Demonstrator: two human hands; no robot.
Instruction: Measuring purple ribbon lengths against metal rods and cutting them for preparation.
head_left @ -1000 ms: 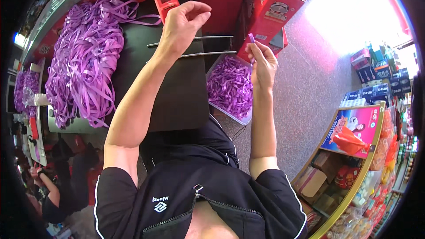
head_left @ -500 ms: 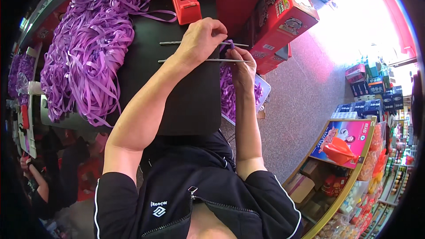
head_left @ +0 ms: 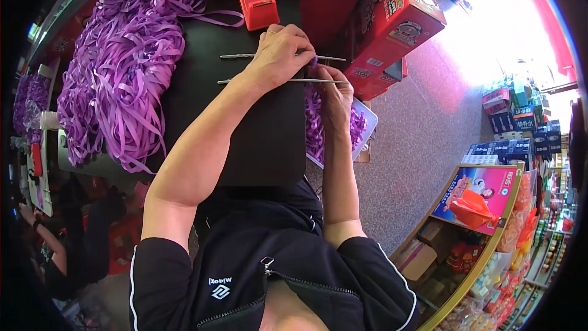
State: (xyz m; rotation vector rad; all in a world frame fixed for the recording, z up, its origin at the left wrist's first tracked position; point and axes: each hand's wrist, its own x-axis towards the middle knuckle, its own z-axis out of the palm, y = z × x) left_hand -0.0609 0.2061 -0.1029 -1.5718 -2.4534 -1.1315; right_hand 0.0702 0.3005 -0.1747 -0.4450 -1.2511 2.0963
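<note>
At the far right corner of the black tabletop (head_left: 245,129), my left hand (head_left: 282,55) is closed, its thumb and fingers pinching a small folded bit of purple ribbon (head_left: 313,61). My right hand (head_left: 335,95) is just below, thumb and fingers bent together close to the ribbon; how much ribbon they grip is hidden. Two thin metal rods run across: a twisted rod (head_left: 236,56) passes behind my left hand, and a smooth rod (head_left: 309,80) lies nearer me, crossing my right fingers.
A big heap of purple ribbon (head_left: 119,79) covers the table's left side. A red tape dispenser (head_left: 257,9) stands at the back. A pale bin (head_left: 365,141) with purple pieces sits below the right edge. Red cartons (head_left: 398,18) stand far right; another person's arm (head_left: 52,242) shows at left.
The ribbon bit between my hands shows less and sits slightly further left. My right fingers have shifted slightly under it. The other person's hand at far left has moved.
</note>
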